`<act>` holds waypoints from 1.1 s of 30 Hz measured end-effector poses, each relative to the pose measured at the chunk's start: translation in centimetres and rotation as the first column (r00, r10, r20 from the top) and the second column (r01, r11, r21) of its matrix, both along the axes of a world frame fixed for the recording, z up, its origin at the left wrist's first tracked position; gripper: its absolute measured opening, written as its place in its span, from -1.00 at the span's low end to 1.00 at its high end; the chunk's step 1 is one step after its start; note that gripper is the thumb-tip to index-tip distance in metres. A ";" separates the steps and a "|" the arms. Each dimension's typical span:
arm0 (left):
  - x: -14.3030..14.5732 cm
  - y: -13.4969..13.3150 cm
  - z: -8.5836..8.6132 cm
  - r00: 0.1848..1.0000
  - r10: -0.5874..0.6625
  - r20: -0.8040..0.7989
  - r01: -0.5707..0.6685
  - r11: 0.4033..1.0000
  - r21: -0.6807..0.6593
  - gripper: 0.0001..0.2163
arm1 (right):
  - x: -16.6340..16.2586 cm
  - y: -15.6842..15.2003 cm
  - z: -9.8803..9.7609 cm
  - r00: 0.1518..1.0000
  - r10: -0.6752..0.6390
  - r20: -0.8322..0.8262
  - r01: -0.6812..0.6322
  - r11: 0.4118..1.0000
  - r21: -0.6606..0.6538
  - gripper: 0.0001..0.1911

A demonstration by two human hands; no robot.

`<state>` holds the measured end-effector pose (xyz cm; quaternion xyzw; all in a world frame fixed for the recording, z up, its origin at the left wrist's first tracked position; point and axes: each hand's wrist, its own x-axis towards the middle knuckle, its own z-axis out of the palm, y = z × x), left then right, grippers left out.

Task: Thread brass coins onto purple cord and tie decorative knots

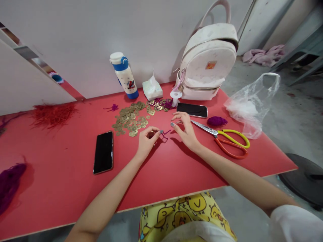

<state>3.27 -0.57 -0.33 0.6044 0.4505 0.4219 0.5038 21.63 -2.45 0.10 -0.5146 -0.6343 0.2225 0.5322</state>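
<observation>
My left hand (147,140) rests on the red table (63,188), its fingers pinched on a short purple thread (165,134). Just to the right, my right hand (184,129) hovers with fingers spread and slightly curled, its thumb tip close to the thread; nothing shows in its grasp. A pile of several brass coins (131,119) lies right behind my left hand. More coins tangled with purple thread (163,104) sit further back.
A black phone (103,152) lies left of my hands, another phone (191,110) behind the right one. Scissors with yellow and orange handles (224,139), a purple thread ball (217,121), a white spool (176,97), bottle (124,75), tissues (152,89), backpack (208,64), plastic bag (249,107), red threads (52,114).
</observation>
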 end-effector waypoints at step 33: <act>-0.2 -0.5 0.4 0.988 -0.121 -0.094 0.145 0.941 0.307 -0.78 | -0.4 -0.5 0.0 0.924 0.307 0.229 -0.293 0.951 -0.093 -0.84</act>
